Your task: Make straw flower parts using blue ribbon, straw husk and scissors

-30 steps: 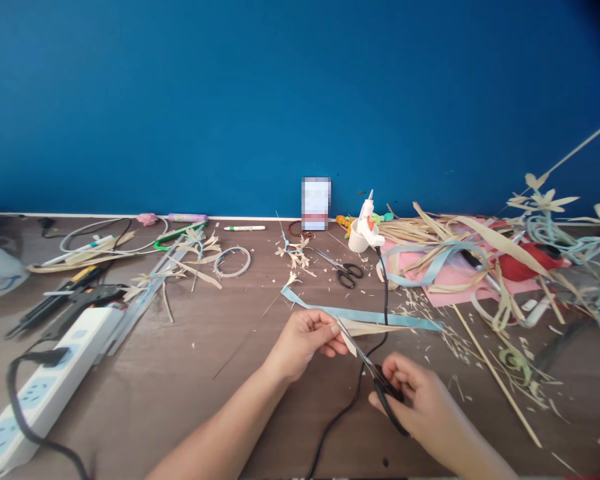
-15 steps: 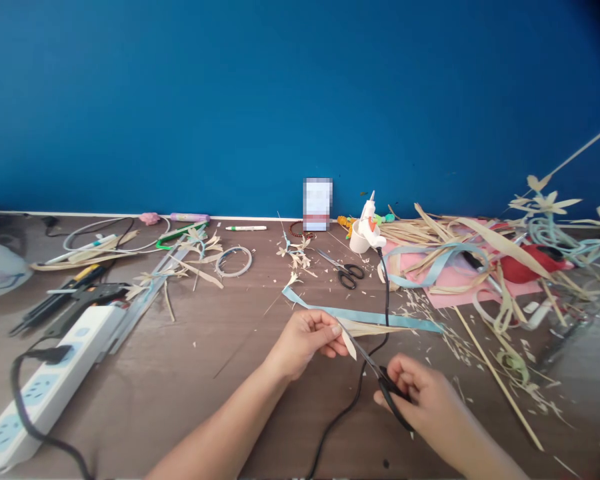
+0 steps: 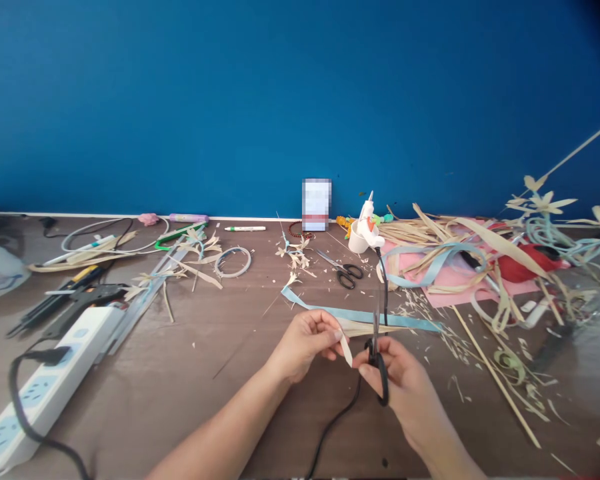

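Between its thumb and fingers, my left hand (image 3: pixel 307 343) pinches a cream strip of husk (image 3: pixel 347 350), whose pointed end hangs toward the right hand. Black-handled scissors (image 3: pixel 379 370) are in my right hand (image 3: pixel 397 380), with the blades pointing up and away from the strip. The thumb and index finger of that hand are close to the strip's tip; whether they touch it I cannot tell. Behind both hands a light blue ribbon (image 3: pixel 330 311) lies across the table, along with more pale husk (image 3: pixel 365 328).
A white glue gun (image 3: pixel 367 223) stands in a white cup, its black cord (image 3: pixel 337 420) running under my right hand. More scissors (image 3: pixel 347 275) lie behind. Husk strips (image 3: pixel 430 237) and a pink sheet (image 3: pixel 437 297) are heaped right. A power strip (image 3: pixel 45 387) lies left.
My right hand has moved left toward my left hand. The scissors have swung from lying across the husk strip to pointing upward, off it. My left hand stays nearly still.
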`<state>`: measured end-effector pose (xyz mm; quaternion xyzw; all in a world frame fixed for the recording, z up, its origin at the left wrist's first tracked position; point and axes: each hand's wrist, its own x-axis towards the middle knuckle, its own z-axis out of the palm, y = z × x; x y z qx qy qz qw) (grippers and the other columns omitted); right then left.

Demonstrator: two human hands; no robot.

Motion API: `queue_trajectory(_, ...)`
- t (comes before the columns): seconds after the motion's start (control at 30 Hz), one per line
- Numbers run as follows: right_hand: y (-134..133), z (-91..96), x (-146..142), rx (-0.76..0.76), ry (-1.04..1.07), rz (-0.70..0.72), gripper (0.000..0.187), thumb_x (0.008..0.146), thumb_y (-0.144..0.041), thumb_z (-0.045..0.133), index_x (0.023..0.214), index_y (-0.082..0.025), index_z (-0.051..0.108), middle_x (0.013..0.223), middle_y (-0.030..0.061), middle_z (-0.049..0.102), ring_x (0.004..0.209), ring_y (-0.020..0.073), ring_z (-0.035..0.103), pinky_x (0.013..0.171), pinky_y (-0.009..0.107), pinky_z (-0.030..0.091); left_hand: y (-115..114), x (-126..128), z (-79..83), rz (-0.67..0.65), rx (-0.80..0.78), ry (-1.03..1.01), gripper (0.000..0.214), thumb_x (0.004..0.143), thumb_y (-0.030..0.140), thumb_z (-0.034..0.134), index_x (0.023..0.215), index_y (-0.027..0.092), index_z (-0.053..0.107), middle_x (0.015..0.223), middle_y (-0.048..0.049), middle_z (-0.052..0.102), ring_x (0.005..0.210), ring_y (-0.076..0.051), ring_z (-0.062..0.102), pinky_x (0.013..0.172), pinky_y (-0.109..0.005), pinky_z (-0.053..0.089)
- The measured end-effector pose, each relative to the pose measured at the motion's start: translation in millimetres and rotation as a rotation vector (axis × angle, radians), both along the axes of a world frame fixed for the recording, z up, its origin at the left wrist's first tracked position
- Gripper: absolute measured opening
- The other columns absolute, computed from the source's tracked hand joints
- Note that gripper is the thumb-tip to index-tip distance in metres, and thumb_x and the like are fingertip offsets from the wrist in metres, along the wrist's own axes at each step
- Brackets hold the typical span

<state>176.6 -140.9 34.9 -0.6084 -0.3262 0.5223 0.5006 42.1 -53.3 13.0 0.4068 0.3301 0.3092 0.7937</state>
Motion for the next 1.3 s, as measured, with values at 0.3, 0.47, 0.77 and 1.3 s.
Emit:
queue_trajectory(0.3, 6, -3.8, -13, -0.019, 0.563, 0.033, 0.015, 0.068, -0.027, 0.066, 0.077, -0.018, 0.058, 0.066, 0.0001, 0.059, 0.045, 0.0043, 0.038, 0.042, 0.017, 0.028, -1, -4, 8.1, -0.053, 0.081, -0.134, 0.017, 0.065, 0.025, 0.066, 0.068, 0.012, 0.056, 0.075, -0.0028, 0.057, 0.051, -0.004, 0.049, 0.041, -0.014, 0.035)
queue_trajectory(0.47, 4, 3.8, -20, 0.022, 0.647, 0.019, 0.015, 0.065, -0.024, 0.069, 0.073, -0.018, 0.058, 0.062, -0.0019, 0.054, 0.049, 0.0052, 0.039, 0.042, 0.016, 0.028, -1, -7, 8.4, -0.127, 0.151, -0.262, 0.014, 0.064, 0.024, 0.067, 0.064, 0.013, 0.059, 0.083, -0.0044, 0.054, 0.061, -0.008, 0.05, 0.045, -0.016, 0.038)
queue_trajectory(0.77, 8, 1.4, -22, 0.24, 0.024, -0.118, 0.021, 0.064, -0.019, 0.067, 0.072, -0.021, 0.048, 0.066, -0.0041, 0.056, 0.056, 0.0089, 0.05, 0.054, 0.02, 0.04, 0, -5, 5.9, -0.152, 0.044, -0.245, 0.03, 0.059, 0.03, 0.07, 0.079, 0.013, 0.056, 0.07, -0.002, 0.054, 0.055, -0.008, 0.049, 0.038, -0.014, 0.038)
queue_trajectory(1.3, -5, 11.5, 26, 0.025, -0.566, 0.348, 0.015, 0.064, -0.02, 0.06, 0.073, -0.02, 0.047, 0.057, -0.0062, 0.045, 0.051, 0.0088, 0.035, 0.048, 0.02, 0.03, 2, -7, 3.4, -0.091, 0.0, -0.068, 0.018, 0.061, 0.022, 0.068, 0.063, 0.011, 0.055, 0.054, -0.0029, 0.061, 0.047, -0.009, 0.056, 0.04, -0.015, 0.042)
